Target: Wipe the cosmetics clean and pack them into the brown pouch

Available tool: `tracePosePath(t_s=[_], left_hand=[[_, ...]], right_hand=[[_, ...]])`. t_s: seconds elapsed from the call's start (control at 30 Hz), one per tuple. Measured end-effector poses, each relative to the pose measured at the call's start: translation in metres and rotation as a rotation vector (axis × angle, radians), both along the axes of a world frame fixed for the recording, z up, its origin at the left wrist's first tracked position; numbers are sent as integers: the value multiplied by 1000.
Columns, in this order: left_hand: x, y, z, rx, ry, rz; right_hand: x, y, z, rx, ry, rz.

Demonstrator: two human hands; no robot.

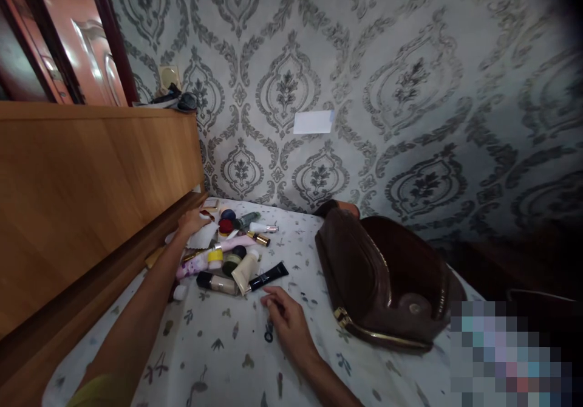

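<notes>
My left hand (192,220) reaches to the far left end of a pile of cosmetics, beside a white crumpled piece (203,235); its fingertips are too small to make out. Low at the front, my right hand (289,321) has curled fingers, with a small dark tool with a ring end (269,332) sticking out below them. Just beyond it lie a black tube (269,276), a cream tube (246,271) and a foundation bottle (218,283). Further in are a dark green-lidded jar (234,260), a yellow-banded jar (215,257), a pink brush-like piece (237,243) and a gold-capped tube (259,238).
A brown zip bag (364,273) stands gaping on the right of the patterned sheet (228,358). A wooden panel (100,188) closes off the left side. The patterned wall (286,79) rises behind. Dark small items (175,98) lie on the panel's top.
</notes>
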State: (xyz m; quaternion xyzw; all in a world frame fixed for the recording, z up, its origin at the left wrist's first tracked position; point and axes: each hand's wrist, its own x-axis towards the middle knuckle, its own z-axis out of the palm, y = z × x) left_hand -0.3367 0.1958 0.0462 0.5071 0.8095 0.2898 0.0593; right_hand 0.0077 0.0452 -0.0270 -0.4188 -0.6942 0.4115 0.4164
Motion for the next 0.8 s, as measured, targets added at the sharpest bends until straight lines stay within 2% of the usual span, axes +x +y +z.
tracePosePath(t_s=[0.13, 0.2, 0.33, 0.5, 0.67, 0.8], left_hand=[[7, -4, 5, 36, -75, 39], [12, -6, 10, 81, -145, 6], [32, -13, 18, 139, -333, -204], [87, -27, 19, 33, -456, -501], [146, -32, 10, -97, -420, -700], [168, -24, 2, -161, -286, -782]], right_hand=[[0, 0, 0, -8, 22, 1], [-1, 0, 0, -22, 36, 9], [-1, -1, 1, -32, 26, 12], [-1, 0, 2, -18, 8, 11], [-1, 2, -2, -23, 32, 4], [-1, 2, -3, -10, 36, 10]])
